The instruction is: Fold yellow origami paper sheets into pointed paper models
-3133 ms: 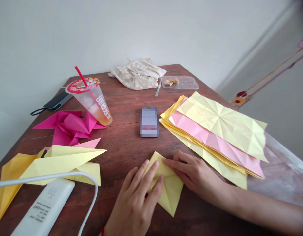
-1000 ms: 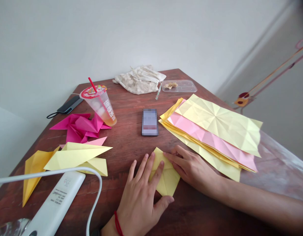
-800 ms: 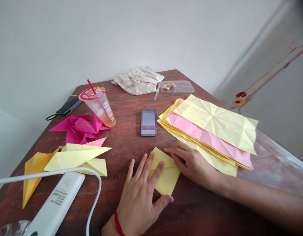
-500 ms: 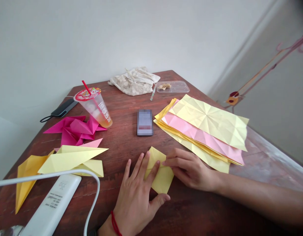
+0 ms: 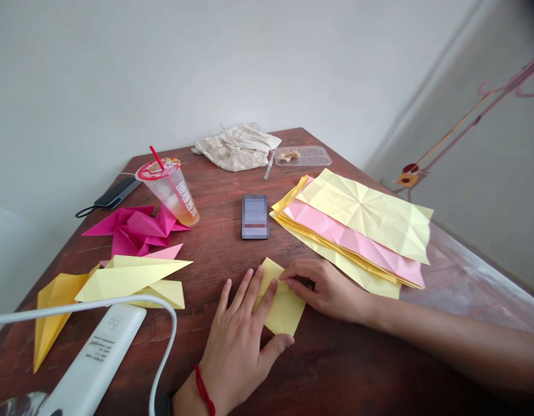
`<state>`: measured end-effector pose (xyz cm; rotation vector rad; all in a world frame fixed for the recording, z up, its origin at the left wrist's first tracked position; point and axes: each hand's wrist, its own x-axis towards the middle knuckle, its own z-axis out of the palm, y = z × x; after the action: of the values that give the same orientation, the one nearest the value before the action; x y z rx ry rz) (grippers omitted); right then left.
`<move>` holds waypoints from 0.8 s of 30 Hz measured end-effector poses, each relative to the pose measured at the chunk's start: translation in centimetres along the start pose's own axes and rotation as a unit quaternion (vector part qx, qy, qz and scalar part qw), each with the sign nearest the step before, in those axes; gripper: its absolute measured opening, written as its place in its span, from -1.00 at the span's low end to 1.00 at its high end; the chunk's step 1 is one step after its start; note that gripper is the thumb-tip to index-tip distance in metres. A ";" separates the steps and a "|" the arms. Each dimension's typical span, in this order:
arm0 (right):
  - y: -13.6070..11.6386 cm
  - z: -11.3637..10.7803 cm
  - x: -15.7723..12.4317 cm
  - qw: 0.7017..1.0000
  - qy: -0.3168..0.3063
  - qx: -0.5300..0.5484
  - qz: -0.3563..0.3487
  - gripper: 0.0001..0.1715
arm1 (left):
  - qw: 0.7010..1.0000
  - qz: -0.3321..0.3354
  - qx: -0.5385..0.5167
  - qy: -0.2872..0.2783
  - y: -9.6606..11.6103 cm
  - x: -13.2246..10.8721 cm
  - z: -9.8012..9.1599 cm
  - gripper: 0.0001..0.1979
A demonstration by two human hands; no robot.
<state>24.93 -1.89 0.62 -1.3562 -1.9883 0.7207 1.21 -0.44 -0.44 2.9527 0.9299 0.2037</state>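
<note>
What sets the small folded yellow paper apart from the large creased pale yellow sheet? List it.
The small folded yellow paper is compact; the large creased pale yellow sheet lies opened out. The left hand and right hand touch the paper; the sheet rests untouched on pink paper. Both are yellow paper.

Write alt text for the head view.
Hands hold a folded square of yellow paper on a dark wooden table: the left hand lies on it and the right hand touches its edge. Creased yellow and pink paper sheets lie to the right; folded magenta paper and a plastic cup with a red straw to the left.
</note>
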 end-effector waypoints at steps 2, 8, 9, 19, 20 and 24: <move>0.1 0.0 0.0 1.000 -0.003 0.000 -0.006 -0.79 | 1.000 0.001 0.004 -0.001 -0.1 0.0 -0.1 -0.25; 0.1 0.1 -0.2 1.000 -0.005 -0.007 -0.016 -0.78 | 1.000 0.013 0.012 -0.002 -0.2 0.1 -0.2 -0.25; 0.1 0.1 -0.2 1.000 -0.005 -0.010 -0.015 -0.79 | 1.000 0.015 0.013 -0.004 -0.2 0.2 -0.2 -0.24; 0.4 0.4 -0.2 1.000 0.003 -0.014 -0.019 -0.83 | 0.995 0.018 -0.054 -0.081 -2.8 -0.4 -1.8 -0.39; 0.4 0.4 -0.2 1.000 0.002 -0.015 -0.018 -0.82 | 0.994 0.005 -0.064 -0.090 -3.0 -0.5 -2.1 -0.42; 0.5 0.4 -0.2 1.000 -0.005 -0.010 -0.013 -0.82 | 0.987 -0.053 -0.107 -0.109 -3.6 -0.3 -3.2 -0.54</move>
<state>25.01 -1.95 0.00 -1.3379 -2.0222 0.6998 -1.55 2.33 2.39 2.6566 0.9655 -0.0218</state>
